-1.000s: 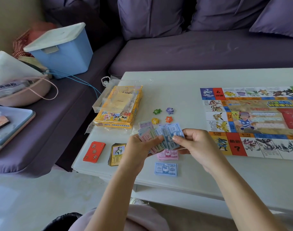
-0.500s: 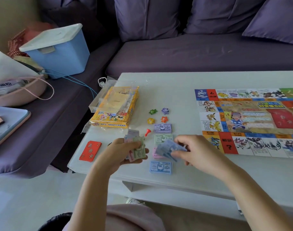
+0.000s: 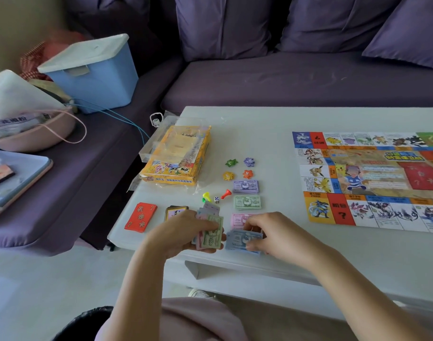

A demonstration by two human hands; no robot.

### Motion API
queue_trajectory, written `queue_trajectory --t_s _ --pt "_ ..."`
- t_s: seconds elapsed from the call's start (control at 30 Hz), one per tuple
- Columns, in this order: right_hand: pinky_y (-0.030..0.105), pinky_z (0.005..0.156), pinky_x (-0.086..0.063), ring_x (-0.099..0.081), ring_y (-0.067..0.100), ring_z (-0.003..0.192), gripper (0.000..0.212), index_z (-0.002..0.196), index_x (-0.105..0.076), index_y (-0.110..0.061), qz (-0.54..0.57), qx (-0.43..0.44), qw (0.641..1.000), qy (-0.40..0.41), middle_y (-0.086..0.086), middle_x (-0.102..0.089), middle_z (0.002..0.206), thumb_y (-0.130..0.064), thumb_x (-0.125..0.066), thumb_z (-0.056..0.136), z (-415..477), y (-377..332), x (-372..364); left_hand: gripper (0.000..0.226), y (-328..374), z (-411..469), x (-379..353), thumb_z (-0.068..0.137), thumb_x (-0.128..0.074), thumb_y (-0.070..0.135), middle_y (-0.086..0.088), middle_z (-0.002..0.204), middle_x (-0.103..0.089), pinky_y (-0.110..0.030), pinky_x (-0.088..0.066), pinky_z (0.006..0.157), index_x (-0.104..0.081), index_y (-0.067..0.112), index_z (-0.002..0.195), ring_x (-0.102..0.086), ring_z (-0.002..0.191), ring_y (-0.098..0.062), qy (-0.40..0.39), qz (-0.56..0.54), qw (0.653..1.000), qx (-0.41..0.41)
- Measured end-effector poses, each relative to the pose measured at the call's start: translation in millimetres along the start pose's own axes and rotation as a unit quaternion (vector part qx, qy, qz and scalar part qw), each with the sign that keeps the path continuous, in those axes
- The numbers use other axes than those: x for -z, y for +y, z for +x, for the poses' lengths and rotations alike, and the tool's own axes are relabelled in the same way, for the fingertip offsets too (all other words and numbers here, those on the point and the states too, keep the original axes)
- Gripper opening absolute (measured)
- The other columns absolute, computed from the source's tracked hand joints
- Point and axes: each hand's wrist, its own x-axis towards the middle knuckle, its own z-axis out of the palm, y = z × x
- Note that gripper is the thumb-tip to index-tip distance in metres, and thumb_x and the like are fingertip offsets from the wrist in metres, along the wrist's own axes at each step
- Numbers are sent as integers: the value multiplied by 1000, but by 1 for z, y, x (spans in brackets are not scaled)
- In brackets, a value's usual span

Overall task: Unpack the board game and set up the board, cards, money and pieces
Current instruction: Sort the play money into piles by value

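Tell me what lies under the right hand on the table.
The right hand presses on blue banknotes at the near table edge. Behind its fingers, a pink banknote stack is partly covered. How many blue notes lie there cannot be seen.

Purple note [image 3: 246,186]: "5000" is printed.
Green note [image 3: 247,202]: "2000" is printed.
Held green note [image 3: 211,238]: "2000" is shown.
Red card [image 3: 140,217]: Chinese characters and question marks are printed.
Red board square [image 3: 341,212]: "?" is marked.
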Motion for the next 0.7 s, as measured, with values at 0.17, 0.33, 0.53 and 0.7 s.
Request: queue_trajectory --t_s 0.17,0.33,0.53,0.7 --pt "18 74 -41 -53 7 89 28 102 -61 -25 -38 9 998 48 -11 -52 101 -29 -76 78 -4 -3 -4 12 -2 -1 1 94 -53 4 -22 98 -71 -35 -60 72 -57 -2 103 -70 88 -35 -2 -3 1000 0" --pt "29 78 -43 -53 12 96 41 106 -56 -25 -115 36 992 38 -9 -45 108 -43 -75 75 -11 -8 -9 9 -1 -2 1 95 -52 4 -22 98 -71 -35 -59 73 -58 0 100 -70 85 -33 -1 -5 1000 -3" --pt "27 83 -42 -48 11 104 38 110 -57 -24 -127 62 989 41 -8 -50 110 -41 -71 80 -10 -8 -12 9 -1 -3 0 95 -52 4 -21 97 -72 -35 -59 73 -58 0 100 -70 88 -33 4 0 1000 -7" --pt "28 81 -43 -51 15 104 31 114 -57 -23 -145 73 985 61 -5 -53 111 -33 -63 86 -8 -11 -13 11 -1 -4 -2 95 -51 4 -21 98 -71 -35 -59 74 -58 -2 101 -69 90 -35 1 3 1000 -6"
